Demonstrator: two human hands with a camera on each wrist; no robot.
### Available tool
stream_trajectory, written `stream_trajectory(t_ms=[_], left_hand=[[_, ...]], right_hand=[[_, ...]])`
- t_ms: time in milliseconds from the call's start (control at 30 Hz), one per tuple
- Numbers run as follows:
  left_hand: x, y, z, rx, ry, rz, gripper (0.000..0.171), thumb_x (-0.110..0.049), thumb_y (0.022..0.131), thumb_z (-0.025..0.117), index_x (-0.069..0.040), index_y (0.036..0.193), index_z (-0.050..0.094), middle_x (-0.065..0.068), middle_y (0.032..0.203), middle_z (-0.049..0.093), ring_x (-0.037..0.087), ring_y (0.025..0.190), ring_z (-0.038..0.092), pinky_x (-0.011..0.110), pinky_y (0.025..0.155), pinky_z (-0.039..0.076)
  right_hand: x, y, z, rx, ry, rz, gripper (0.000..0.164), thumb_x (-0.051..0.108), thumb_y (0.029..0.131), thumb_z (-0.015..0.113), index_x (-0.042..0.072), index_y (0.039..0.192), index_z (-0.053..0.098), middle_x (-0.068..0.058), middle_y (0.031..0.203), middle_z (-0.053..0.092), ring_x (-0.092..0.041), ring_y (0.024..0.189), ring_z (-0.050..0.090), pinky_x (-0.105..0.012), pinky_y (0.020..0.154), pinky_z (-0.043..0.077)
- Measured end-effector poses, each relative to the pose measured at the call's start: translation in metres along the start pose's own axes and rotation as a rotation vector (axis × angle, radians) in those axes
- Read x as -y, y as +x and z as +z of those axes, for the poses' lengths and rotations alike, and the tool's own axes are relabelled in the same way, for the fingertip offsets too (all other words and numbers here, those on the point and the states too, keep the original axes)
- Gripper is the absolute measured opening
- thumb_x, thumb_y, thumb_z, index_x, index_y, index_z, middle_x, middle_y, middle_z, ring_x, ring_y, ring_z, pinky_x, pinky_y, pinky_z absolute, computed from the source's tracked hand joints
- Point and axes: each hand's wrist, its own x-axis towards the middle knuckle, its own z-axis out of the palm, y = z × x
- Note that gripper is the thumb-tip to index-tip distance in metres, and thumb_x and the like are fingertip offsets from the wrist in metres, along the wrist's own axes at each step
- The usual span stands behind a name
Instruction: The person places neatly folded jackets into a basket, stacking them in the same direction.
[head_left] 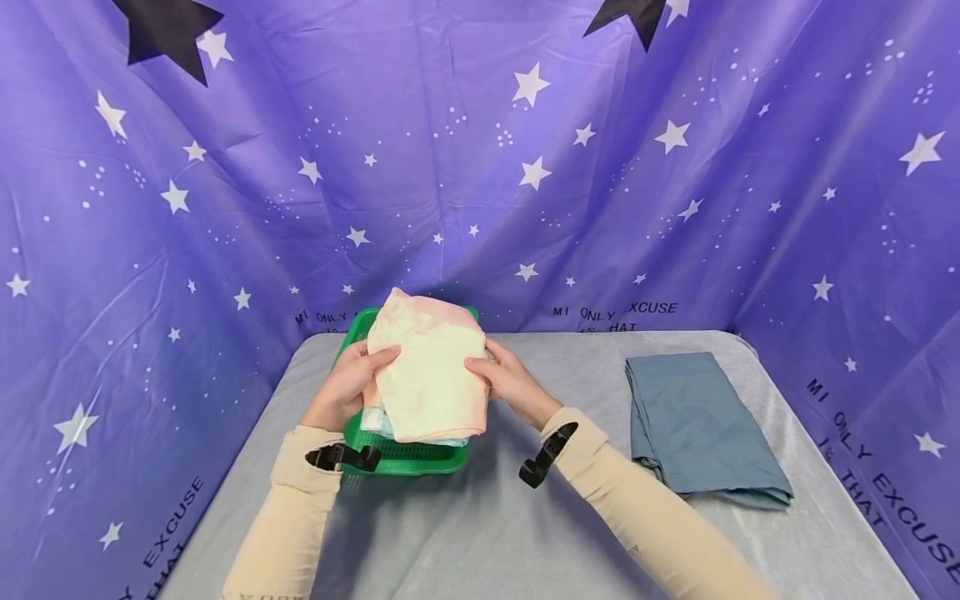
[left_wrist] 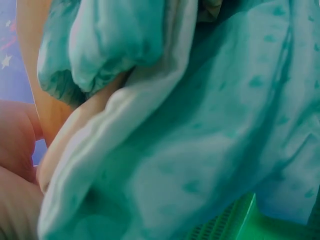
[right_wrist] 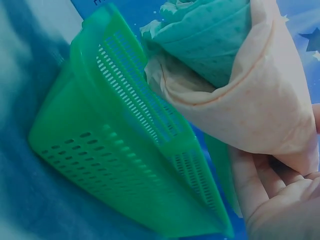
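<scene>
A folded pale pink cloth [head_left: 435,367] is held up over a green plastic basket [head_left: 408,468]. My left hand [head_left: 348,385] grips its left side, thumb on top. On the opposite side my right hand [head_left: 516,385] pinches the edge, with fingers curled underneath in the right wrist view. Inside the pink fold, a light teal cloth [right_wrist: 210,47] with a small print shows in the right wrist view. The same printed teal fabric [left_wrist: 200,165] fills much of the left wrist view, below a white edge. The bundle hides most of the basket's inside.
A folded grey-blue cloth [head_left: 705,425] lies on the right of the grey-covered table [head_left: 570,517]. Purple curtains [head_left: 450,167] with stars hang behind the table and along both sides. The basket stands at the table's left rear.
</scene>
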Motion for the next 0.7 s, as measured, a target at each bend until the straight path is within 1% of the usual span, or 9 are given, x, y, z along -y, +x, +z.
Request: stream_trajectory(t_ms=[200, 367, 467, 700], left_hand=[[0.003, 0.005, -0.012, 0.018, -0.004, -0.035, 0.016, -0.018, 0.107, 0.054, -0.007, 0.119, 0.051, -0.004, 0.083, 0.073, 0.011, 0.069, 0.073, 0.028, 0.063, 0.062], [0.009, 0.013, -0.02, 0.028, -0.026, -0.069, 0.011, -0.017, 0.108, 0.053, -0.008, 0.114, 0.053, -0.004, 0.079, 0.074, 0.011, 0.066, 0.073, 0.028, 0.061, 0.062], [0.01, 0.018, -0.024, 0.036, -0.044, -0.093, 0.012, -0.017, 0.108, 0.053, -0.008, 0.115, 0.053, -0.003, 0.08, 0.075, 0.012, 0.067, 0.074, 0.029, 0.062, 0.062], [0.015, 0.028, -0.029, 0.031, -0.07, -0.144, 0.018, -0.018, 0.107, 0.054, -0.009, 0.122, 0.05, -0.002, 0.081, 0.074, 0.012, 0.067, 0.074, 0.029, 0.063, 0.062]], right_hand=[[-0.007, 0.01, 0.006, -0.005, 0.015, 0.024, 0.057, 0.023, 0.104, 0.057, 0.013, 0.156, 0.037, -0.007, 0.101, 0.07, -0.013, 0.082, 0.071, -0.033, 0.072, 0.061], [-0.011, 0.016, 0.009, -0.015, 0.013, 0.053, 0.056, 0.023, 0.104, 0.057, 0.014, 0.156, 0.039, -0.007, 0.101, 0.07, -0.014, 0.082, 0.071, -0.034, 0.072, 0.061], [-0.013, 0.019, 0.011, -0.02, 0.017, 0.07, 0.057, 0.024, 0.104, 0.057, 0.015, 0.156, 0.038, -0.009, 0.104, 0.07, -0.015, 0.084, 0.072, -0.034, 0.074, 0.061], [-0.017, 0.027, 0.012, -0.03, 0.043, 0.114, 0.057, 0.023, 0.103, 0.056, 0.014, 0.156, 0.037, -0.009, 0.111, 0.069, -0.015, 0.089, 0.072, -0.034, 0.077, 0.061]])
